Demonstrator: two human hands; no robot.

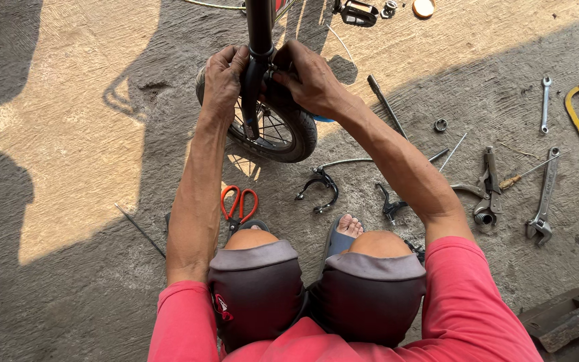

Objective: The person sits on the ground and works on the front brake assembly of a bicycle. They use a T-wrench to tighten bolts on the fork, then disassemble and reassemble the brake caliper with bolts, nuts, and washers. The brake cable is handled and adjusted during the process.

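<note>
Left hand: the left hand [224,75] is clenched over the top of the small bicycle wheel [283,131], its fingers curled against the black fork [257,64] from the left side.
Right hand: the right hand [306,77] is grasping the fork crown from the right, fingertips pressed in where the fork meets the tyre; what they pinch there is hidden.
Where the wheel is: between both hands and just below them, standing upright on the concrete floor [75,134], the tyre partly hidden by the fork.
Pinch risk: I judge the fingers could get nipped between fork and tyre if the wheel rolls or the fork twists, since both hands sit right in that gap.
Slip risk: nothing but the two hands seems to steady the wheel; a hard push could tip it sideways toward the left hand.
Loose parts: a black brake caliper [321,190] with its cable lies just below the right forearm, and a small ring nut [440,125] lies to the right of that arm; either could be kicked away by the feet.
Tools underfoot: red-handled scissors [238,203] lie below the left forearm, near the knees; pliers [485,191], an adjustable wrench [544,201] and a spanner [545,104] lie well to the right of the right hand, out of easy reach without letting go.
Light: hard shadow over the fork crown may hide small fittings.
</note>
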